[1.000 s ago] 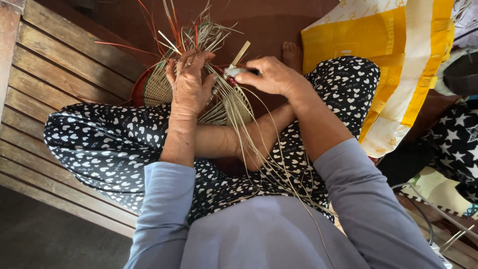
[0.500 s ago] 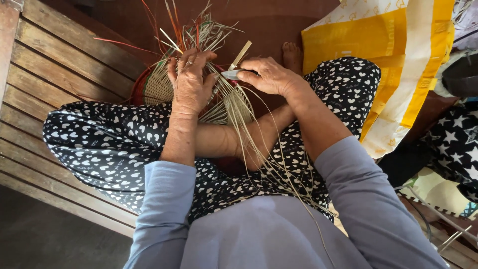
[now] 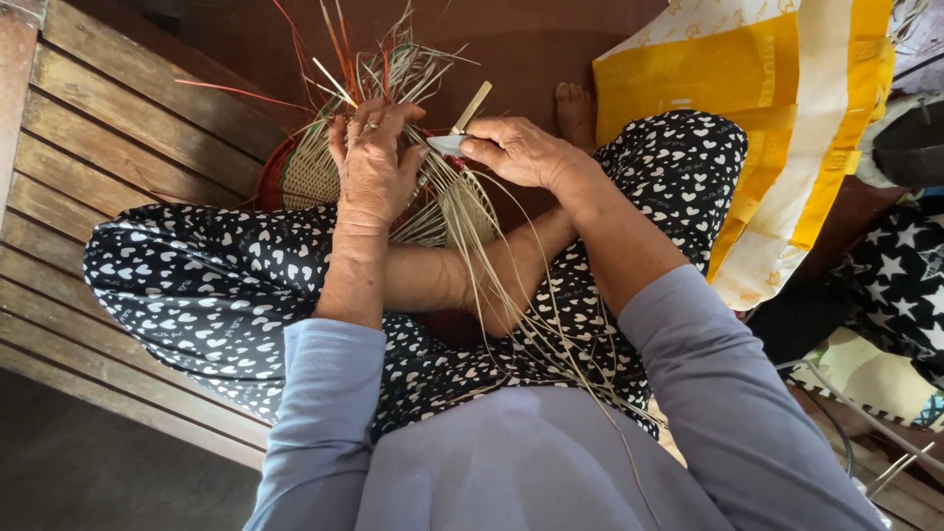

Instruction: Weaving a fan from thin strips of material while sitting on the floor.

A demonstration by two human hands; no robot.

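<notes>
A half-woven basket of pale strips with a red rim rests on my crossed legs, loose straw and red strands sticking up from its top. My left hand grips the basket's edge among the upright strips. My right hand pinches a small pale blade-like tool against the weave, next to a flat bamboo sliver. Long thin strands trail from the basket down over my lap.
A slatted wooden bench runs along the left. A yellow and white woven sack lies at the right, with a star-patterned cloth beyond it. A bare foot shows near the sack. Cables lie at the bottom right.
My right hand has shifted slightly left and up, bringing the small tool closer to my left hand. The left hand and basket stay put.
</notes>
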